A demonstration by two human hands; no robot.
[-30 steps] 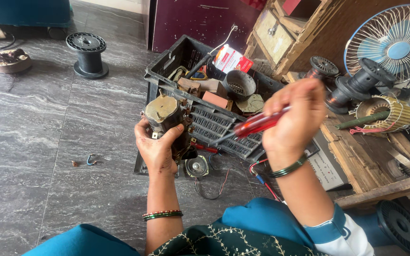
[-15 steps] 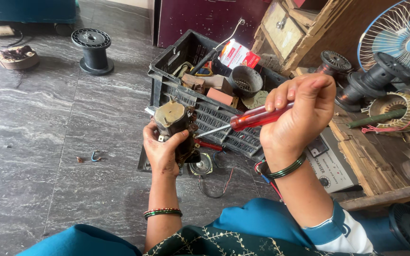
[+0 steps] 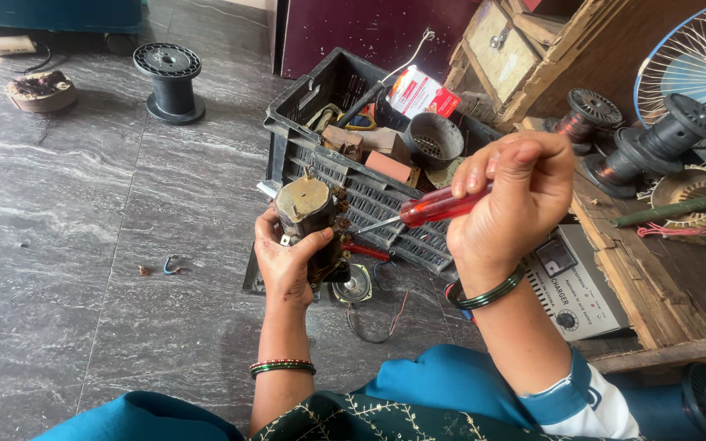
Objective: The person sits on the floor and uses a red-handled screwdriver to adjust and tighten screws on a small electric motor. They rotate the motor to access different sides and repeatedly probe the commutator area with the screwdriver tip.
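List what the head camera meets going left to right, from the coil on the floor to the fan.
Round coil → black spool → left hand gripping the small motor → red-handled screwdriver → right hand → fan.

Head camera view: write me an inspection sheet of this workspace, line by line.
Surface: grey stone floor, with a small wire scrap on it.
Job's things: small motor part held upright; red-handled screwdriver, its tip pointing at that part.
Clutter: black plastic crate full of odd parts; empty black spool; small speaker; wound coils on a wooden bench.
Grippers: left hand grips the motor part; right hand grips the screwdriver.
Cables: thin loose wire on the floor beside the speaker.
Surroundings: table fan; grey charger box; maroon cabinet.
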